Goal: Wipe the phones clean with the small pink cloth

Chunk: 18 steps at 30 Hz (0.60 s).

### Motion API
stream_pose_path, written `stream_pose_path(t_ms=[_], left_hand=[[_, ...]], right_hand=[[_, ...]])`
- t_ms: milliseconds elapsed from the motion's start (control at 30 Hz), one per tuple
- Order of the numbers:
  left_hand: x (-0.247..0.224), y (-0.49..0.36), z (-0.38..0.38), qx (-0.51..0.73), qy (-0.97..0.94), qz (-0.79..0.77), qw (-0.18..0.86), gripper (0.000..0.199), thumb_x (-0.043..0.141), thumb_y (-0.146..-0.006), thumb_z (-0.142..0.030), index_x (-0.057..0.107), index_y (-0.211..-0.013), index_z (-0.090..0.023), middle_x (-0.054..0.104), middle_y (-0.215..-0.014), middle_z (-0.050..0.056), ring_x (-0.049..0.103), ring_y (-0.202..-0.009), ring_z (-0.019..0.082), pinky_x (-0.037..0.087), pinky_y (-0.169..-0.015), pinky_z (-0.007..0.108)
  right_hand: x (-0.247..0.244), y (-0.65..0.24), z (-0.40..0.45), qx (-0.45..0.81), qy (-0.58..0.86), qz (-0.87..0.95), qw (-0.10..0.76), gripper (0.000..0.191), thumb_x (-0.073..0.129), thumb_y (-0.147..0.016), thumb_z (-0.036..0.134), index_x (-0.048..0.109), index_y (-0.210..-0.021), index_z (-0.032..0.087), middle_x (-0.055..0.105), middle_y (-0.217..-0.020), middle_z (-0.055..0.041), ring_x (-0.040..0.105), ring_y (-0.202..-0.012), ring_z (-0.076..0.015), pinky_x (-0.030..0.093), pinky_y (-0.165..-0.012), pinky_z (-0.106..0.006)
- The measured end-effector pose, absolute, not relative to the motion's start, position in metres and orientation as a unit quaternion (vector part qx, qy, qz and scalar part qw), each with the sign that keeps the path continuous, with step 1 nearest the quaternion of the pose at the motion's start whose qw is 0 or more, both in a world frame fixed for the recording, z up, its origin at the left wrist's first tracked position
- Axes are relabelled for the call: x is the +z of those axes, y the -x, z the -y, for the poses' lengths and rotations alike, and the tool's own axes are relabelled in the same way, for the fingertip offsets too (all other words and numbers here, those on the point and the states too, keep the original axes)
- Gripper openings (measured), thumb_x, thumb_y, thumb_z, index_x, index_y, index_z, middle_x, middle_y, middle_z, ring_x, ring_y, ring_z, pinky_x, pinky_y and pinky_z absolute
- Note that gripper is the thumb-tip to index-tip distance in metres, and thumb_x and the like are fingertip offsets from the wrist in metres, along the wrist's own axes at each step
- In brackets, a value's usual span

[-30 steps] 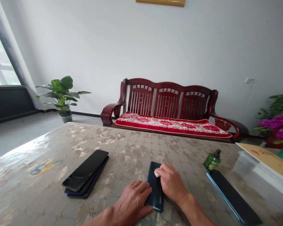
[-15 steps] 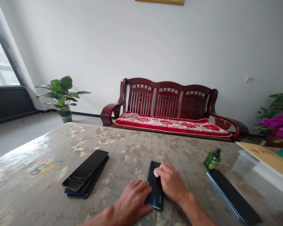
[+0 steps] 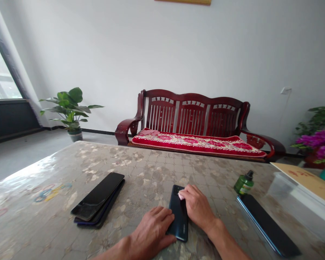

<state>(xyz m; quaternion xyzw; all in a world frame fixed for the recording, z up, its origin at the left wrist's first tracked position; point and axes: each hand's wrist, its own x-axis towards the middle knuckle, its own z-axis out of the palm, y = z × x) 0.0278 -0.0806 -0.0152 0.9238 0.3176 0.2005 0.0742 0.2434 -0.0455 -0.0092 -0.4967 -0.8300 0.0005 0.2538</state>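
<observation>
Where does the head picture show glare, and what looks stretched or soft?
Head view: strong glare whitens the tablecloth at left, towards the pale window; the middle phone has a sheen near its lower end. Head view too: the right phone looks stretched, the flowers rather soft.

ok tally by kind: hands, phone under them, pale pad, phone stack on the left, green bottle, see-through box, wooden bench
Hands: 2 (left hand, right hand)
Phone under the hands: 1
Small pale pad: 1
Phone stack: 1
Green bottle: 1
See-through box: 1
Wooden bench: 1
Total: 8
</observation>
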Motion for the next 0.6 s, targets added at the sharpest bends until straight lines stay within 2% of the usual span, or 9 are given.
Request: stream_pose_path(t_ms=[133, 367, 600], left_hand=[[-0.014, -0.027, 0.081, 0.22, -0.922, -0.31, 0.07, 0.029, 0.061, -0.094, -0.046, 0.061, -0.107, -0.02, 0.066, -0.097, 0.006, 0.062, -0.086, 0.023, 0.053, -0.083, 0.035], [-0.014, -0.027, 0.081, 0.229, -0.922, -0.303, 0.072, 0.028, 0.06, -0.094, -0.044, 0.06, -0.109, -0.02, 0.065, -0.097, 0.006, 0.062, -0.087, 0.023, 0.052, -0.084, 0.034], [-0.015, -0.026, 0.081, 0.23, -0.923, -0.3, 0.074, 0.03, 0.056, -0.096, -0.047, 0.06, -0.109, -0.02, 0.064, -0.096, 0.006, 0.061, -0.086, 0.022, 0.052, -0.084, 0.034]], right_hand=[[-0.006, -0.243, 0.049, 0.015, 0.452, 0.86, 0.236, 0.029, 0.047, -0.084, -0.001, 0.064, -0.085, 0.023, 0.059, -0.086, -0.0008, 0.054, -0.086, -0.0159, 0.041, -0.078, -0.026], [-0.008, -0.247, 0.035, -0.053, 0.557, 0.795, 0.234, 0.029, 0.046, -0.089, 0.002, 0.066, -0.088, 0.023, 0.061, -0.088, -0.0038, 0.055, -0.088, -0.019, 0.041, -0.079, -0.029], [-0.008, -0.238, 0.048, -0.016, 0.479, 0.849, 0.224, 0.028, 0.049, -0.087, 0.0, 0.065, -0.09, 0.023, 0.061, -0.089, -0.0012, 0.053, -0.088, -0.0167, 0.04, -0.079, -0.027]])
